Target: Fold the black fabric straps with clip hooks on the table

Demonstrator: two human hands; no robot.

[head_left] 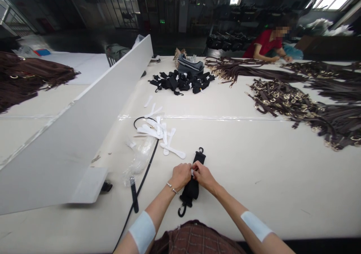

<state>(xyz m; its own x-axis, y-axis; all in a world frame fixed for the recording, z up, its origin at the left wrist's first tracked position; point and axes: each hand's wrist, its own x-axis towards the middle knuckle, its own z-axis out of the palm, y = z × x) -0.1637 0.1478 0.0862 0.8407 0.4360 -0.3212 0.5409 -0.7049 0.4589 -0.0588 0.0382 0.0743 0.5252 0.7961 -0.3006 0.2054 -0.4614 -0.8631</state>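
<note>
A folded black strap [192, 189] lies on the table in front of me, with a black hook at its far end and another at its near end. A small piece of white strip [192, 172] shows across its middle. My left hand [181, 176] is closed at the strap's left side, with its fingertips at the white strip. From the right, my right hand [203, 176] pinches at the same strip, and the two hands nearly touch. The fingers hide most of the strip. Several loose white strips [172, 149] lie just beyond my left hand.
A black cord [150, 161] runs along the left, beside clear plastic [138, 158] and a dark handle-like tool [134, 195]. A white divider [93, 107] borders that side. Black straps [180, 81] are piled farther back; brown straps [284, 96] cover the right. A person in red [263, 45] works beyond.
</note>
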